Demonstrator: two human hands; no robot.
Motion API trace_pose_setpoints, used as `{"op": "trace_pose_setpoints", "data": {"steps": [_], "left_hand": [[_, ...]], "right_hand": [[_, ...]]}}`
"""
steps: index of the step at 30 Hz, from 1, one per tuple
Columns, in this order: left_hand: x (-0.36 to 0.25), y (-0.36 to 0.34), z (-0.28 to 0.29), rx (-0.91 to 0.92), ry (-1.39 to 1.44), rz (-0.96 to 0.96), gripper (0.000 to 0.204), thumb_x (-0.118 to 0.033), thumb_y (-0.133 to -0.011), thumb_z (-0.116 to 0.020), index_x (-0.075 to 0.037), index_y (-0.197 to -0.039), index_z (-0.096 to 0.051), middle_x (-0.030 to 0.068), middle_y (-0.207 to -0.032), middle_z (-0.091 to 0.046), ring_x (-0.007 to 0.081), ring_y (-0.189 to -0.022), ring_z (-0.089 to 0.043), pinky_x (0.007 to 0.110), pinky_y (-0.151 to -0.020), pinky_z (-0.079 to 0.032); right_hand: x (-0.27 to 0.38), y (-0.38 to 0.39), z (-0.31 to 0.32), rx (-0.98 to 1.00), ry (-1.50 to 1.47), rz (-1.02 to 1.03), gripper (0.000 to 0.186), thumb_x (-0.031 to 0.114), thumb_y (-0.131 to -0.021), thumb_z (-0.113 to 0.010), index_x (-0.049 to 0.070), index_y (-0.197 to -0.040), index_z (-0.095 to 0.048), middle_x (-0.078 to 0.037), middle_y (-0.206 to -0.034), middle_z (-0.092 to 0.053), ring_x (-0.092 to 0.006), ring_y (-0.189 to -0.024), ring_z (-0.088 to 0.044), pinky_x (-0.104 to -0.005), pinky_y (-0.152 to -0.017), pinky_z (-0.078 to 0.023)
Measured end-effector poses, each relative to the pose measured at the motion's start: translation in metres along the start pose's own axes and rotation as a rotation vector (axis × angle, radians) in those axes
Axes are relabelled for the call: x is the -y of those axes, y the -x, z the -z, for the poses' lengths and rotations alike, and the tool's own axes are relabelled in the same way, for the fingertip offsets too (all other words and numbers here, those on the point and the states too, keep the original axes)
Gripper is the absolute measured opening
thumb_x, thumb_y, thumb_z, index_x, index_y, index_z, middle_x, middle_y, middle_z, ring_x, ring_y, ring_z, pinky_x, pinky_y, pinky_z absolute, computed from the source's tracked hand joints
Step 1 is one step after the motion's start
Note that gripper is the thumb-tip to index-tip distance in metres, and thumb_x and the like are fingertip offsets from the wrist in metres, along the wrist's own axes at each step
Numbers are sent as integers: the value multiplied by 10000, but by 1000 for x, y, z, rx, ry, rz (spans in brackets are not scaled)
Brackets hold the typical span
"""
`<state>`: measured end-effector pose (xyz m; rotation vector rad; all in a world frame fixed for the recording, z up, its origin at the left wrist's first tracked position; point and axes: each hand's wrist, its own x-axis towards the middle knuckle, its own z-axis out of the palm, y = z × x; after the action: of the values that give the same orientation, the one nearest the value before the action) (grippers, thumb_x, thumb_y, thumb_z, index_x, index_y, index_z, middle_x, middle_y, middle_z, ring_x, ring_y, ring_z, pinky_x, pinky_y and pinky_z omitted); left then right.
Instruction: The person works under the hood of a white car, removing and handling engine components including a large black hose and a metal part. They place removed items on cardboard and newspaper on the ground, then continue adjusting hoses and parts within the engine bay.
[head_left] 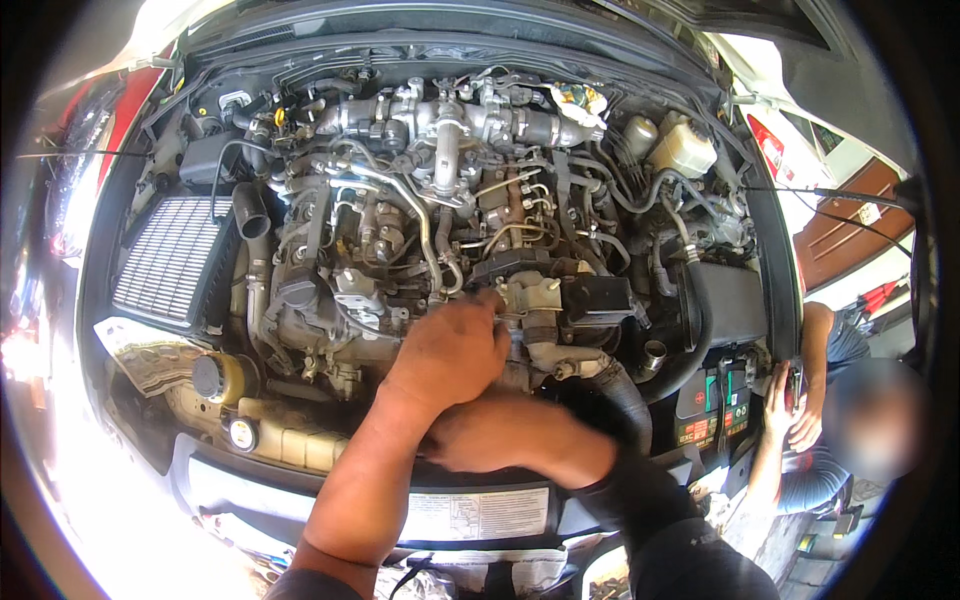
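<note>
Over on the left of the open engine bay, from where I stand, a pale pleated filter (165, 255) sits in its dark frame, with the open end of a black hose (250, 210) pointing up beside it. Nearer the front edge there's a dark-capped yellowish reservoir (238, 378) and, just below it, a long cream tank (300, 440). The engine (410, 215) fills the middle of the bay, all pipes and fittings.

The person's left hand (455, 350) reaches up to the engine's front, knuckles bent, close to a pale metal bracket (540, 296); its fingertips are hidden, so I can't tell what they pinch. The right hand (495, 432), blurred, lies lower down behind the left wrist, its fingers out of sight; whether it grips anything I can't tell.

Right of the hands, a thick dark hose (622, 402) curves down. Farther right stand a whitish reservoir (683, 146) toward the back, a black box (728, 300) and a dark battery (712, 405) near the front. At the far right a co-worker (820, 480) sits low, both hands together by the car's edge.
</note>
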<state>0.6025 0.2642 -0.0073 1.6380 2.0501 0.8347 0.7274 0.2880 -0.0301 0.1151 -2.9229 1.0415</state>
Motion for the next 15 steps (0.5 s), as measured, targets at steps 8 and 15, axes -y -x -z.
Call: {"op": "trace_pose_setpoints", "data": {"steps": [8,15], "left_hand": [[17,0,-11,-361,-78,15,339,-236,-1037,-645,35,-1241,-658,264,-955,-761,477,-897,-747,557,-832,-611],[5,3,-11,-108,-36,106,399,-292,-1062,-623,46,-1271,-657,276,-956,-765,474,-921,-759,558,-843,-621]], "right_hand": [[-140,-20,230,-392,66,-656,507,450,-1038,-755,47,-1344,-728,-158,-1210,-799,-303,-1158,-744,-415,-1056,-560],[-294,-61,202,-426,584,-925,691,509,-1096,-627,56,-1609,-531,-245,-1605,-589,-401,-1510,-531,-463,-1270,-417]]}}
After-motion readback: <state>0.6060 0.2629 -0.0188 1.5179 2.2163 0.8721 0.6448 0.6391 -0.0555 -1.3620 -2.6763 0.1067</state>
